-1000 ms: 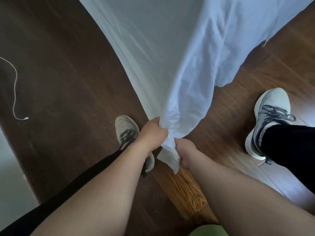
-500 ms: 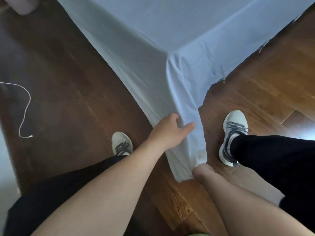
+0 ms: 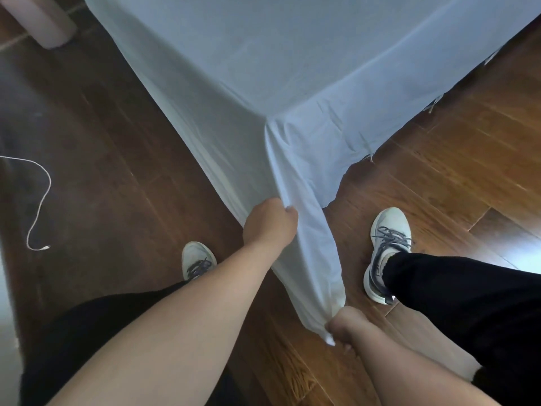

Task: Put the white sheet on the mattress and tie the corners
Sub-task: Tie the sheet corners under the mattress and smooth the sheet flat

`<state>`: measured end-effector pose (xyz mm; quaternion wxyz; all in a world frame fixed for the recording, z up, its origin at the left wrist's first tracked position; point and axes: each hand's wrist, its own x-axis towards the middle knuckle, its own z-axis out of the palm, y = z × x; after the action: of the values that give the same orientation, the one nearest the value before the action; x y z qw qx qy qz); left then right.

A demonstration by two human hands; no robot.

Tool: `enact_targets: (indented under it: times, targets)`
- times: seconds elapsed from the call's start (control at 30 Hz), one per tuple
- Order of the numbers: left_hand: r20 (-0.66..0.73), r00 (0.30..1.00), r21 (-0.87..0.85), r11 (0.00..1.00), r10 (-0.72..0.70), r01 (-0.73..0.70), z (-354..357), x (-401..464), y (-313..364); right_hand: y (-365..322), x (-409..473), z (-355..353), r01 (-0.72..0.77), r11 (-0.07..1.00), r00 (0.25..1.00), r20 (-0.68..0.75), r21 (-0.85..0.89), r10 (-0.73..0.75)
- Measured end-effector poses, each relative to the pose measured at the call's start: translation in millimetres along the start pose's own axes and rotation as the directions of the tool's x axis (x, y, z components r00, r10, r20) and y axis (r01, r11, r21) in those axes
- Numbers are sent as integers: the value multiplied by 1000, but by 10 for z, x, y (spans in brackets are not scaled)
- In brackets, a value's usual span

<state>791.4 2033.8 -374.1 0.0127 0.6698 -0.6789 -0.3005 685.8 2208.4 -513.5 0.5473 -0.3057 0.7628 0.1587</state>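
The white sheet (image 3: pixel 292 68) covers the mattress corner; its loose corner flap hangs toward 6 o'clock above the wooden floor (image 3: pixel 117 171). The left hand (image 3: pixel 268 225), fingers curled, grips the flap's upper fold. The right hand (image 3: pixel 342 325), at 5 o'clock from the left, is closed around the flap's tip. The flap runs taut between both hands.

Dark wood plank floor (image 3: pixel 111 159), glossy, with glare at the right edge. White cable (image 3: pixel 44 197) lies loose at left (plug end visible). Pale cylinder (image 3: pixel 44 22) top left.
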Motion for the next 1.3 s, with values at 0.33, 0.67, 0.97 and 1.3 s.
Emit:
enact_targets:
  times: [0.33, 0.67, 0.97, 1.3]
  targets:
    - [107, 993, 71, 996, 47, -55, -200, 22, -109, 138, 76, -55, 108, 528, 988, -152, 842, 40]
    - [100, 992, 52, 995, 83, -89, -209, -10, -66, 166, 107, -199, -115, -153, 985, 92, 981, -147]
    - [93, 990, -13, 994, 107, -106, -187, -64, -13, 372, 358, -32, -62, 193, 964, 9, 979, 266]
    - [17, 996, -162, 984, 83, -79, -211, 14, 344, 490, 595, 9, -76, 314, 942, -35, 946, 333]
